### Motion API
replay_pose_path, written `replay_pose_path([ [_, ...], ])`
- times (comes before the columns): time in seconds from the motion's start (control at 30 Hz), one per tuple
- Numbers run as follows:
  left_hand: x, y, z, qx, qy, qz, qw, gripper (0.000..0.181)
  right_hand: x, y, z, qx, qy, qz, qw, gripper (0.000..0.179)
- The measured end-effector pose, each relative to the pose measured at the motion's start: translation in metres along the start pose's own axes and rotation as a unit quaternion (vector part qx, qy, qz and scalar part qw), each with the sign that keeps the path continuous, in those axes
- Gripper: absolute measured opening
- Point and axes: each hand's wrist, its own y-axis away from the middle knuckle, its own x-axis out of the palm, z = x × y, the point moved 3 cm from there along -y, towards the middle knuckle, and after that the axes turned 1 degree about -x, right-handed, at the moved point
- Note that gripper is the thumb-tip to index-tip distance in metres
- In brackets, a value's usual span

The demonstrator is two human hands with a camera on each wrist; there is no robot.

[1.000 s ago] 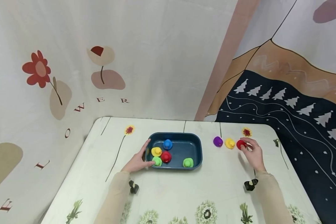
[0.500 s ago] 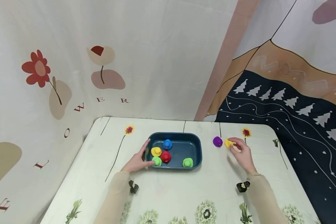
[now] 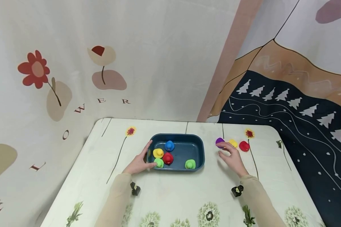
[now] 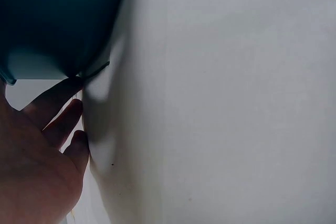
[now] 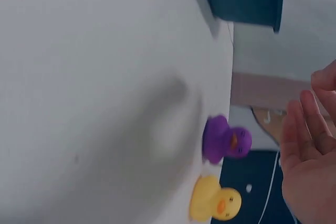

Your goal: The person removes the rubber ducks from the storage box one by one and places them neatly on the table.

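My left hand [image 3: 140, 163] holds the left end of a dark blue tray [image 3: 176, 135], thumb over the front rim and fingers along the outer side. Inside lie a blue rubber duck [image 3: 169, 146], a yellow one, a red rubber duck [image 3: 168, 158] and two green ones, the left one beside my thumb. My right hand [image 3: 232, 158] hovers above the table near a purple rubber duck [image 5: 220, 140], its fingers loosely bent with nothing between them. To its right stand a yellow rubber duck [image 5: 212, 200], partly hidden by the hand in the head view, and a red rubber duck [image 3: 244, 146].
A white flower-patterned cloth covers the table [image 3: 170, 192]. Behind it hangs a pale printed curtain [image 3: 164, 63], with a dark tree-patterned part [image 3: 287, 126] at the right. Both wrists carry small black cameras.
My right hand has moved left from the red duck, past the yellow one, to the purple duck. The row of ducks stays in place. My left hand keeps its spot on the tray.
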Motion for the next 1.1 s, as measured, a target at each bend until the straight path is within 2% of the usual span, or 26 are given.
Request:
replay_pose_path([
  [0.17,0.0,0.0,0.0,0.0,0.0,0.0,1.0,0.101,0.018,-0.001,-0.021,0.01,0.018,0.026,0.9995,0.028],
  [0.27,0.0,0.0,-0.001,0.002,-0.001,-0.001,1.0,0.1,0.026,-0.002,-0.018,0.017,0.019,0.05,0.9984,0.027],
  [0.33,-0.001,0.0,-0.001,0.003,-0.003,-0.001,1.0,0.1,0.031,-0.002,-0.011,0.015,0.01,0.064,0.9978,0.027],
  [0.57,0.0,0.001,-0.002,0.0,-0.005,0.0,1.0,0.1,0.039,-0.002,0.038,-0.031,-0.006,0.094,0.995,0.025],
  [0.73,0.0,0.001,-0.001,-0.004,-0.004,0.002,1.0,0.1,0.045,-0.001,0.049,-0.029,-0.018,0.113,0.9929,0.025],
  [0.87,0.0,0.001,-0.001,-0.007,-0.004,0.002,1.0,0.1,0.052,0.0,0.048,-0.031,-0.023,0.134,0.9902,0.024],
  [0.97,0.0,0.001,-0.001,-0.007,-0.004,0.001,1.0,0.1,0.061,0.0,0.034,-0.031,-0.023,0.147,0.9883,0.024],
  [1.1,0.0,0.0,-0.002,-0.006,-0.004,0.0,1.0,0.1,0.071,0.001,0.017,-0.053,-0.024,0.161,0.9853,0.024],
])
